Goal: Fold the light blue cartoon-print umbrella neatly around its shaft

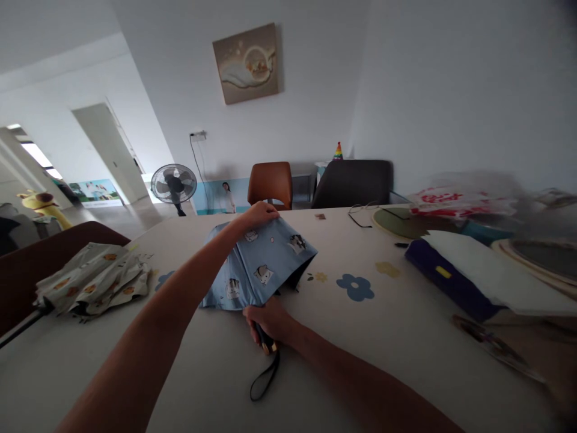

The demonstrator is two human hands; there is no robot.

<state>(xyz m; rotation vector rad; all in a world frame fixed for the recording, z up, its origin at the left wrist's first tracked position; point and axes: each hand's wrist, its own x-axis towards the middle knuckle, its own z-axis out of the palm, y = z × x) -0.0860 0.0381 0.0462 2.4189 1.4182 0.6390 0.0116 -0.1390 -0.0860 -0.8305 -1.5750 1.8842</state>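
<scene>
A light blue folding umbrella [261, 270] with cat drawings lies partly spread on the table, its panels loose and a dark underside showing at the right. My right hand [273, 320] is wrapped round its black handle [267, 344], whose looped wrist strap [265, 379] rests toward me. At the umbrella's far end my left hand [260, 216] bends over the top of the fabric, fingers curled and partly hidden. Left of my forearm lies a second, grey-beige umbrella [101, 279] with orange animal prints, loosely folded, its dark shaft pointing to the lower left.
On the right of the white table [216, 373] are a purple case [451, 279], white sheets [496, 273], eyeglasses [360, 216], a round green mat [399, 222] and a plastic bag [464, 198]. Chairs [270, 182] stand beyond the far edge, with a fan [174, 183] behind.
</scene>
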